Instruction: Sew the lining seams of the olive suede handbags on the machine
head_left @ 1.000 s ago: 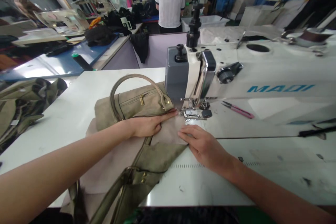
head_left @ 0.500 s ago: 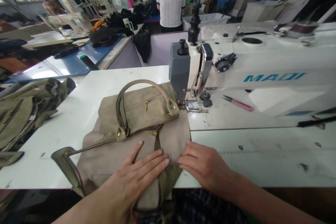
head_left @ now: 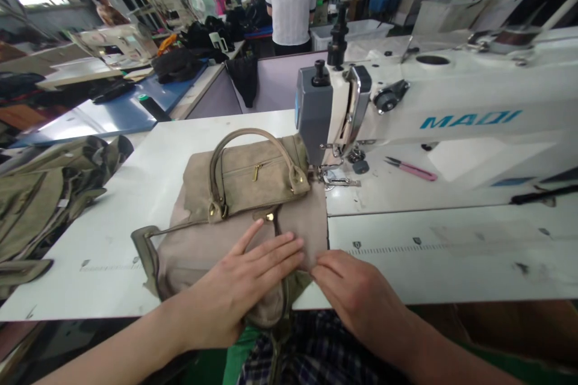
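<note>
1. The olive bag (head_left: 241, 183) lies just beyond the left hand, its right end next to the needle area. Its pale lining (head_left: 194, 243) spreads back beneath that hand, probably so the cloth lies flat.
2. The left hand (head_left: 259, 267) rests palm down, fingers spread, on the lining, seemingly to smooth and steady it.
3. The right hand (head_left: 354, 286) has its fingers bent together at the lining's right edge, perhaps to control that border; whether they pinch or only press, I cannot tell.
4. Ahead of the right hand stands the white sewing machine (head_left: 451, 105), its needle end beside the bag.
5. Forward and right of the right hand lie pink-handled snips (head_left: 412, 168), likely kept within easy reach.
6. Well left of the left hand, more olive pieces (head_left: 38, 192) are heaped, apparently to leave working room.
</note>
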`<state>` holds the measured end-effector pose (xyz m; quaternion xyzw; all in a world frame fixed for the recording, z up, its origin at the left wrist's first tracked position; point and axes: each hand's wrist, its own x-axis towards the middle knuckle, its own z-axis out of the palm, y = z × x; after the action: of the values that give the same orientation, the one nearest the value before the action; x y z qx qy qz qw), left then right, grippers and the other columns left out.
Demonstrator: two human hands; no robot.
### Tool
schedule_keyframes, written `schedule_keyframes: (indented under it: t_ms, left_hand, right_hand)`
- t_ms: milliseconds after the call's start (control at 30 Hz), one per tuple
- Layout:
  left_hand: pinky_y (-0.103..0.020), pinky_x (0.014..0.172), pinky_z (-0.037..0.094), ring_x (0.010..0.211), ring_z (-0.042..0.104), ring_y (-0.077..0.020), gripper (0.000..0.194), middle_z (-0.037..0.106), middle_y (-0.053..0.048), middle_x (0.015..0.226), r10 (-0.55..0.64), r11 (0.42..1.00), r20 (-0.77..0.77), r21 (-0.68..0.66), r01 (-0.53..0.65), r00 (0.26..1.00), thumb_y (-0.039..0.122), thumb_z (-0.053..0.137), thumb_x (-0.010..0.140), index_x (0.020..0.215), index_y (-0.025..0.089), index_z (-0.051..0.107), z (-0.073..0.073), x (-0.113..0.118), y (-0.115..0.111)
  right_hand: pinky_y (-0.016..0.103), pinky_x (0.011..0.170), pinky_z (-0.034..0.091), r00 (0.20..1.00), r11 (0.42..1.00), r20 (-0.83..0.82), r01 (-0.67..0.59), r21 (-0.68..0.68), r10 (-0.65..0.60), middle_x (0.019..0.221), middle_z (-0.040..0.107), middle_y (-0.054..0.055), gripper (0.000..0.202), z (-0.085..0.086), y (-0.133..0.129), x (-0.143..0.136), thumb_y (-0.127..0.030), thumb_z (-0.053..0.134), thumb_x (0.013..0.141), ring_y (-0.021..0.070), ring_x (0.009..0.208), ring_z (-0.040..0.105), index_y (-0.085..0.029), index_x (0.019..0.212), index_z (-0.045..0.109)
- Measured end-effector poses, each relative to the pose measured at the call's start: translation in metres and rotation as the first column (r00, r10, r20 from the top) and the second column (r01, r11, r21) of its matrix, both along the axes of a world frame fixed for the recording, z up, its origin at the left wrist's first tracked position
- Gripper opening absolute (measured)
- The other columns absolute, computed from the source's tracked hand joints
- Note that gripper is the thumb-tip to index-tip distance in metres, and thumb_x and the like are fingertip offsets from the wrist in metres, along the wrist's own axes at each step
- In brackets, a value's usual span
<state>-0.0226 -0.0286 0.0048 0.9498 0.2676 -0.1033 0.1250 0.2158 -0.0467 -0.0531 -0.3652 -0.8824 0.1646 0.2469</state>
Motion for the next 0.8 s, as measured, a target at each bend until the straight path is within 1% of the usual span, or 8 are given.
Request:
schedule_keyframes:
  t_ms: [100,233,267,333,433,500,633,800]
  left_hand:
    - [-0.047,0.113,-0.026,0.148,0.006,-0.0169,0.114,0.013,0.000,0.160,-0.039,0.994,0.023,0.103,0.037,0.999,0.004,0.042,0.047,0.153,0.019,0.002,0.000,0.004,-0.007]
    - [-0.047,0.114,-0.025,0.148,0.008,-0.0209,0.111,0.014,-0.004,0.160,-0.028,0.997,0.072,0.076,0.022,0.997,0.008,0.045,0.048,0.153,0.013,0.007,-0.001,0.012,-0.005]
    - [-0.047,0.115,-0.023,0.148,0.011,-0.0223,0.105,0.018,-0.006,0.159,-0.031,0.998,0.077,0.060,0.026,0.997,0.009,0.048,0.053,0.152,0.011,0.013,-0.003,0.014,-0.003]
    - [-0.045,0.119,-0.017,0.146,0.021,-0.0225,0.081,0.036,-0.009,0.152,-0.049,0.997,0.080,0.066,0.044,0.996,0.012,0.052,0.068,0.147,0.011,0.030,-0.008,0.018,-0.002]
    - [-0.039,0.123,-0.005,0.140,0.034,-0.0205,0.042,0.056,-0.008,0.137,-0.092,0.981,0.100,0.180,0.073,0.991,0.018,0.044,0.093,0.134,0.013,0.050,-0.015,0.022,-0.005]
    - [-0.039,0.122,0.000,0.137,0.039,-0.0193,0.039,0.055,-0.006,0.138,-0.092,0.973,0.117,0.223,0.064,0.989,0.022,0.039,0.098,0.135,0.016,0.049,-0.017,0.023,-0.008]
    - [-0.041,0.119,0.002,0.133,0.041,-0.0185,0.047,0.043,-0.003,0.149,-0.032,0.988,0.122,0.151,0.013,0.992,0.024,0.039,0.098,0.144,0.020,0.037,-0.014,0.023,-0.008]
    - [-0.037,0.118,-0.007,0.125,0.047,-0.0154,0.037,0.052,0.001,0.142,-0.011,0.976,0.163,0.217,-0.025,0.987,0.024,0.038,0.100,0.135,0.021,0.049,-0.016,0.029,-0.001]
  right_hand:
    - [0.029,0.062,0.052,1.000,1.000,0.010,0.004,0.022,-0.004,0.076,0.062,0.008,0.026,0.002,-0.004,0.002,-0.004,0.042,0.091,0.0201,0.069,0.058,-0.015,0.082,0.063]
    - [0.030,0.070,0.054,0.998,1.000,-0.055,0.010,-0.004,-0.010,0.080,0.065,0.009,0.028,0.001,-0.007,0.003,-0.007,0.039,0.095,0.0200,0.075,0.061,-0.014,0.090,0.066]
    - [0.030,0.071,0.055,0.999,1.000,-0.049,0.014,-0.011,-0.015,0.081,0.065,0.009,0.029,0.001,-0.008,0.002,-0.007,0.039,0.095,0.0203,0.076,0.062,-0.013,0.093,0.066]
    - [0.030,0.068,0.056,0.999,1.000,-0.027,0.026,0.011,-0.026,0.079,0.065,0.010,0.030,0.002,-0.011,0.001,-0.007,0.038,0.095,0.0207,0.074,0.062,-0.012,0.096,0.067]
    - [0.030,0.065,0.057,0.998,0.997,-0.051,0.027,0.073,-0.024,0.079,0.067,0.011,0.033,0.002,-0.015,0.002,-0.004,0.035,0.093,0.0211,0.072,0.064,-0.010,0.094,0.068]
    - [0.031,0.070,0.058,0.995,0.997,-0.100,0.006,0.079,0.002,0.083,0.070,0.012,0.034,0.002,-0.016,0.004,-0.003,0.035,0.093,0.0213,0.077,0.066,-0.009,0.093,0.068]
    - [0.029,0.085,0.057,0.983,0.992,-0.169,-0.055,0.112,0.073,0.093,0.072,0.012,0.030,-0.003,-0.014,0.011,-0.004,0.038,0.094,0.0198,0.089,0.068,-0.007,0.102,0.067]
    - [0.027,0.082,0.058,0.980,0.985,-0.189,-0.032,0.171,0.065,0.091,0.074,0.008,0.031,-0.005,-0.005,0.016,-0.006,0.039,0.094,0.0172,0.085,0.070,-0.012,0.102,0.067]
